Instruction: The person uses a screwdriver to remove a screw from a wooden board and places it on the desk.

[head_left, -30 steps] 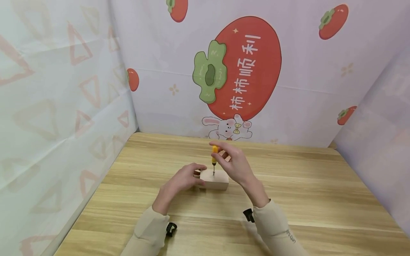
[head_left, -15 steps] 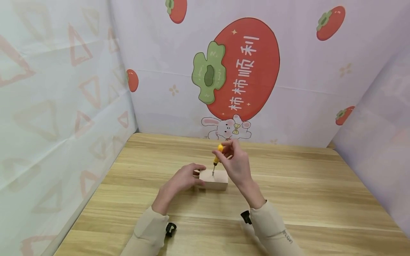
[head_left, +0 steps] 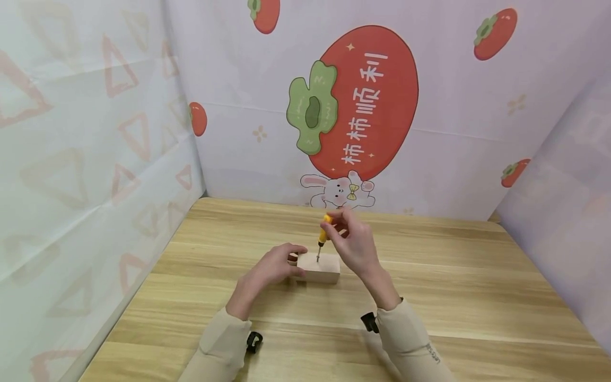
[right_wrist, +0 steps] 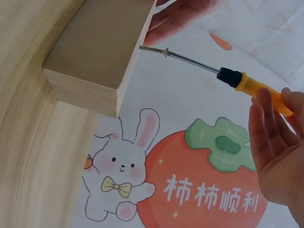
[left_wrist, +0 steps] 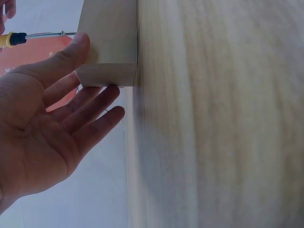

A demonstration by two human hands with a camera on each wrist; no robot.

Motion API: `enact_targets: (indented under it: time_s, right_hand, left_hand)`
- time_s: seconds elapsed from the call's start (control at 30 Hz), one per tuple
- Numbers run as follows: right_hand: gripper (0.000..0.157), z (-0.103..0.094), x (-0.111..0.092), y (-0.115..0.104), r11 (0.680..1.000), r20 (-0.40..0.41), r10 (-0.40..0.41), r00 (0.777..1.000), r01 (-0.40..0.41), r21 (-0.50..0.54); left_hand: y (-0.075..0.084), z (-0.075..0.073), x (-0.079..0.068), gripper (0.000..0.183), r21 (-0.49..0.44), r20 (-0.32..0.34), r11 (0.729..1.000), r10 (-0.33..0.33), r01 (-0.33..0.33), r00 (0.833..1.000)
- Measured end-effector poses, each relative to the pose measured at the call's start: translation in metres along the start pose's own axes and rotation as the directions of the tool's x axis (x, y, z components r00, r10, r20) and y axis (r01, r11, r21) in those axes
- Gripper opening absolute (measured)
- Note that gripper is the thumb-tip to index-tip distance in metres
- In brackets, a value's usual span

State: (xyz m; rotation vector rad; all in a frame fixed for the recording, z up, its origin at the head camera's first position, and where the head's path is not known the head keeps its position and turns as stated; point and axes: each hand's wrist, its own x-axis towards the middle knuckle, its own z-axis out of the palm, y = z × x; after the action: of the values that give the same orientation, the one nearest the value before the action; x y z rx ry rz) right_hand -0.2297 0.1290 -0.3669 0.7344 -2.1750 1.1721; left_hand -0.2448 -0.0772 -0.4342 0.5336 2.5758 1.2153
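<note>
A pale wooden block [head_left: 322, 276] lies on the table, its left end held between the thumb and fingers of my left hand [head_left: 273, 265]. In the left wrist view, the thumb is along one upper edge of the block [left_wrist: 109, 33] and fingers reach its far side. My right hand [head_left: 357, 245] pinches the yellow handle of a screwdriver [head_left: 322, 236] near its top. The screwdriver leans slightly right above the block. Its tip meets the head of a screw [right_wrist: 154, 49], which stands on the block's top face with much of its thread showing in the right wrist view.
The wood-grain table [head_left: 453, 297] stretches around both hands. A printed cloth [head_left: 448, 106] with a red persimmon and a rabbit hangs behind it. More cloth [head_left: 86, 159] closes off the left side.
The screwdriver has gone from nearly upright to leaning right. My right hand has turned and shifted its fingers on the handle. The left hand and block stay in place.
</note>
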Motion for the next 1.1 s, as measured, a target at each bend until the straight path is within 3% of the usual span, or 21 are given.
enact_targets:
  time_s: [0.2, 0.3, 0.43, 0.53, 0.87, 1.1]
  right_hand:
    - [0.02, 0.0, 0.0, -0.004, 0.998, 0.057, 0.049, 0.997, -0.051, 0.036]
    - [0.018, 0.0, 0.001, -0.008, 0.995, 0.027, 0.064, 0.998, -0.062, -0.077]
    - [0.024, -0.002, 0.002, -0.014, 0.962, -0.023, 0.068, 0.997, -0.072, -0.263]
    - [0.026, -0.002, 0.004, -0.016, 0.952, -0.042, 0.068, 0.997, -0.077, -0.297]
    - [0.022, -0.002, 0.004, -0.017, 0.986, -0.066, 0.129, 0.989, -0.135, -0.096]
    - [0.022, -0.005, 0.004, -0.02, 0.983, -0.023, 0.171, 0.985, -0.172, -0.063]
  left_hand:
    - [0.0, 0.0, 0.0, 0.054, 0.008, 0.003, 1.0, 0.004, -0.004, 1.0]
    - [0.0, 0.0, 0.0, 0.055, 0.004, 0.005, 1.0, 0.0, 0.0, 1.0]
    - [-0.001, 0.0, 0.0, 0.056, 0.003, 0.003, 1.0, -0.003, 0.003, 1.0]
    - [-0.002, 0.0, 0.001, 0.056, 0.007, 0.0, 1.0, -0.003, 0.003, 1.0]
    - [0.0, 0.0, 0.0, 0.055, 0.005, 0.002, 1.0, -0.002, 0.002, 1.0]
    - [0.002, -0.001, -0.002, 0.055, -0.007, 0.0, 1.0, -0.01, 0.01, 1.0]
